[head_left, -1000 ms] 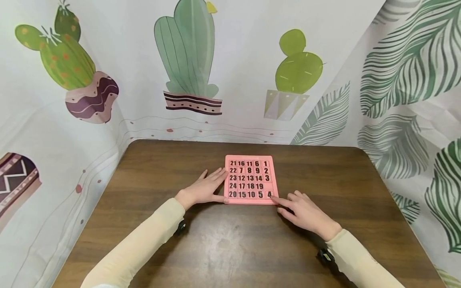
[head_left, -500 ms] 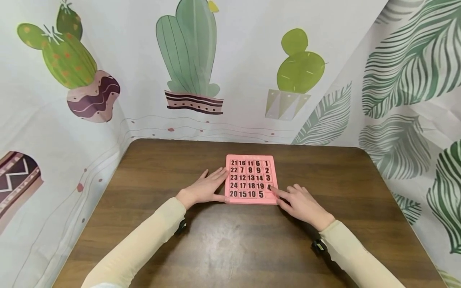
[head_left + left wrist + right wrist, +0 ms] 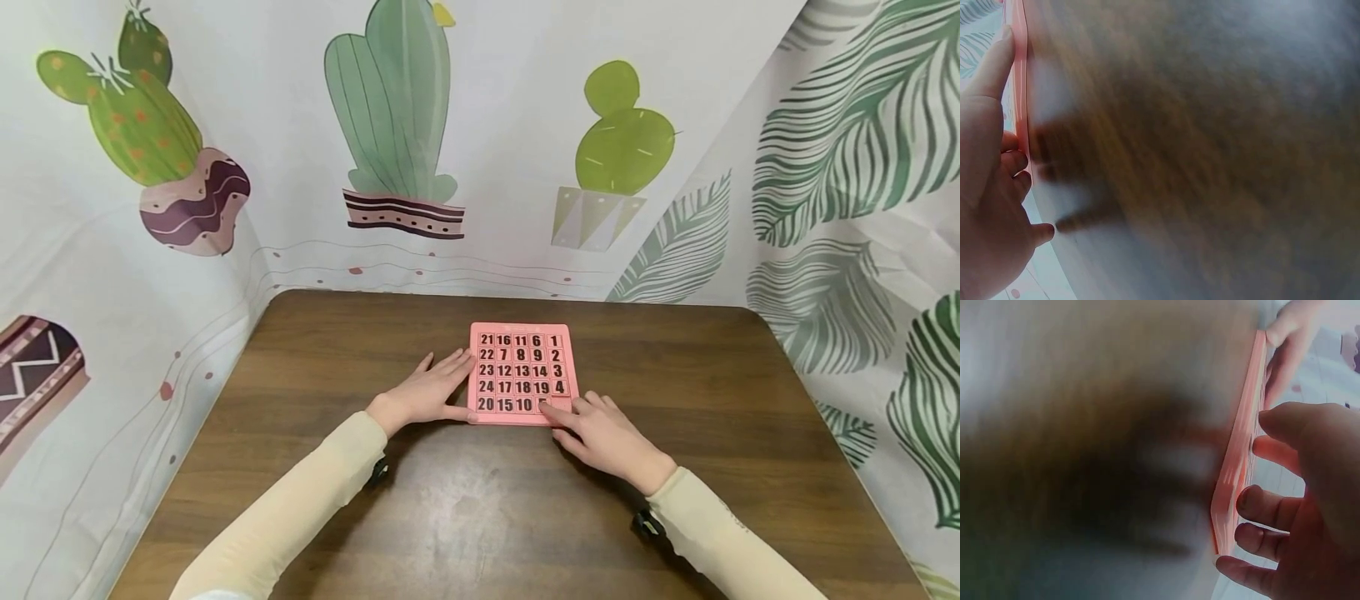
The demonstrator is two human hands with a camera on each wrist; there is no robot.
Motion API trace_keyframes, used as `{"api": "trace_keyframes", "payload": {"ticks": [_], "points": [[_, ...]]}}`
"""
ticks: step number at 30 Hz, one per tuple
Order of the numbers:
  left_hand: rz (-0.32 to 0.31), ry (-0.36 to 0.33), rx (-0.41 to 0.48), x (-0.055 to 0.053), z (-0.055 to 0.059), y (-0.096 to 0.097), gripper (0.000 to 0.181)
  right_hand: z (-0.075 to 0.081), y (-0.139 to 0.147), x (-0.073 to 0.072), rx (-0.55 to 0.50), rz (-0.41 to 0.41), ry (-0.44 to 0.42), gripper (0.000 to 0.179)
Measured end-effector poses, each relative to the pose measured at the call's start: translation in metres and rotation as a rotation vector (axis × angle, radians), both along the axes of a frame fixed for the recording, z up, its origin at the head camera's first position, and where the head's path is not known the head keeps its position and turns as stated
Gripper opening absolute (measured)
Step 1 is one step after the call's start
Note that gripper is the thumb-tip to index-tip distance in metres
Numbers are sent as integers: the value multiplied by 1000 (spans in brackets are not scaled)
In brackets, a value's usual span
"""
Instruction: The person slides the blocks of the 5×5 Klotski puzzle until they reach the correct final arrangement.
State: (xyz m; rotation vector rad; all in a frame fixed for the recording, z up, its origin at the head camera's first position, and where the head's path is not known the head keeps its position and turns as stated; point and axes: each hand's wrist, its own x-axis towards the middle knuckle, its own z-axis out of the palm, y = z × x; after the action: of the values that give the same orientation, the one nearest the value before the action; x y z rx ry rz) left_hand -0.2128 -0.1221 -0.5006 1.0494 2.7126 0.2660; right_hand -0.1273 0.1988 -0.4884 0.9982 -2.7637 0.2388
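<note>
A pink sliding number puzzle (image 3: 517,327) with black numerals lies flat on the table. My left hand (image 3: 423,393) steadies it from the left, fingertips along its left edge and thumb at the near left corner. In the left wrist view the thumb (image 3: 996,62) lies along the puzzle's rim. My right hand (image 3: 611,437) reaches in at the near right corner, its extended index finger on the 5 tile (image 3: 542,402) and partly covering it. The 4 tile (image 3: 559,387) sits below the 3, right of the 19. In the right wrist view the other fingers (image 3: 1266,509) are spread beside the puzzle's side.
The brown wooden table (image 3: 360,333) has rounded far corners. White cloth with printed cacti (image 3: 405,108) and leaves hangs behind it and along its sides. A dark device (image 3: 647,525) is strapped at the right wrist.
The right index finger pushed the 4 tile up one place, from the near right corner to the spot below the 3. It then moved left onto the 5 tile. The left hand stayed put.
</note>
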Motion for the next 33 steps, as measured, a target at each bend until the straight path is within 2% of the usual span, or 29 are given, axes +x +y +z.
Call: {"api": "trace_keyframes", "payload": {"ticks": [13, 20, 29, 33], "points": [[12, -16, 0, 1, 0, -1, 105, 3, 19, 9, 26, -78, -13, 41], [8, -15, 14, 1, 2, 0, 105, 4, 6, 4, -3, -58, 7, 33], [7, -1, 12, 2, 2, 2, 105, -1, -28, 0, 4, 41, 35, 40], [10, -5, 7, 2, 2, 1, 106, -1, -26, 1, 10, 29, 42, 40]]}}
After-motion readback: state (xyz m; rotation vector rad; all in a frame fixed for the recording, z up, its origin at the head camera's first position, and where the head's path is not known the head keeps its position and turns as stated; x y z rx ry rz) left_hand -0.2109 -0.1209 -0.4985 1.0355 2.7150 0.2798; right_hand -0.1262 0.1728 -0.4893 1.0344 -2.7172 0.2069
